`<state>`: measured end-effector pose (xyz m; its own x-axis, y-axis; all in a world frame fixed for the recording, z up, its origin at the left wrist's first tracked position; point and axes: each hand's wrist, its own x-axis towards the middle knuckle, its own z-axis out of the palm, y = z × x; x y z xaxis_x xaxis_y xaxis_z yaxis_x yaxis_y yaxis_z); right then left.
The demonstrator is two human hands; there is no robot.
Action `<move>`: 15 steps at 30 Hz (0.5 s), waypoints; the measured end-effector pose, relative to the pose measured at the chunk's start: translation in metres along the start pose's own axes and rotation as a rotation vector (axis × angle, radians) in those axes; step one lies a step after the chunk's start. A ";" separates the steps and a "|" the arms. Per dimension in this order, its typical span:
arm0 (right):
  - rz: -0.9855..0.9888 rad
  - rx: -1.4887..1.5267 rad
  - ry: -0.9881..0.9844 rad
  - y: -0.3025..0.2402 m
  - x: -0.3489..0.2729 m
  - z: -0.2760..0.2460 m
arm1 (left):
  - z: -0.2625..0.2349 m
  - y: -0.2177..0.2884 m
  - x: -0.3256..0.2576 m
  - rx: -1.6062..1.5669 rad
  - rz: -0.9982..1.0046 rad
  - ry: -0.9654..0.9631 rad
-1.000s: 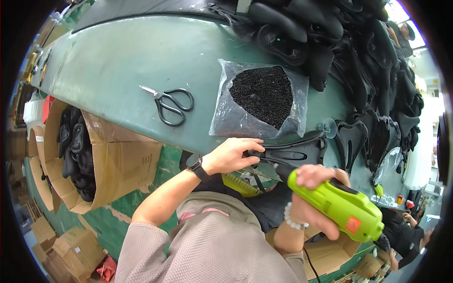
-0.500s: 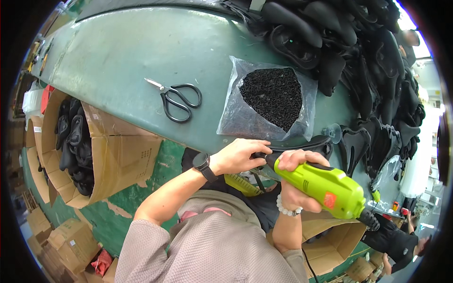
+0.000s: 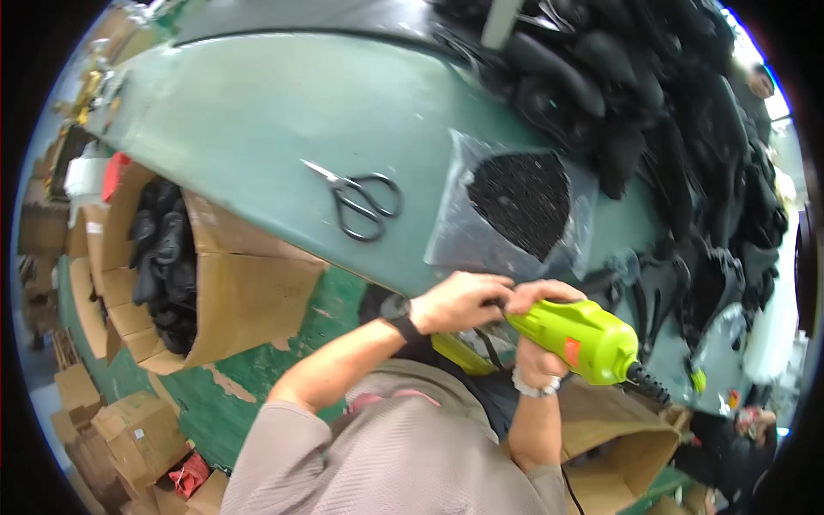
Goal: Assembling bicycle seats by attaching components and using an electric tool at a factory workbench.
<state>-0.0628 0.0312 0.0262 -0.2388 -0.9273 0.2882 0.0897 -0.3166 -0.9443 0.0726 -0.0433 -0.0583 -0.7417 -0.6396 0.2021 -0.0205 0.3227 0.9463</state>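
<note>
Right hand (image 3: pixel 539 343) is wrapped firmly around the body of a lime-green power driver (image 3: pixel 584 339), held at the near table edge. Left hand (image 3: pixel 459 300), fingers curled, pinches something at the tool's front end; the item is hidden. Beyond the grip lie a clear bag of black pieces (image 3: pixel 515 206) and scissors (image 3: pixel 360 202) on the green table (image 3: pixel 257 112).

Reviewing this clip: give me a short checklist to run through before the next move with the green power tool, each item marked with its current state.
1. Right hand gripping the green power tool: ok.
2. Left hand steadying at the tool's front end: ok.
3. Tool tip and workpiece visible: cannot tell, hidden by the hands.
4. Scissors lying apart from both hands on the green table: ok.
5. Clear bag of black bits resting on the table, untouched: ok.
</note>
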 end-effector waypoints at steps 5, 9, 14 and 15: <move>0.064 0.161 0.097 0.017 -0.018 -0.020 | -0.002 0.022 0.008 -0.066 -0.016 -0.154; -0.076 0.115 0.366 0.014 -0.015 0.001 | 0.008 0.024 -0.002 -0.033 0.014 -0.131; -0.208 0.376 0.106 -0.003 -0.007 -0.030 | -0.007 0.023 -0.007 0.192 0.113 -0.153; -0.014 0.738 -0.107 -0.047 -0.014 -0.034 | -0.020 0.026 -0.007 0.248 0.116 -0.161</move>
<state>-0.0962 0.0654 0.0612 -0.1526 -0.9246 0.3489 0.7223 -0.3453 -0.5992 0.0906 -0.0444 -0.0298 -0.8446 -0.4764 0.2443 -0.0772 0.5599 0.8250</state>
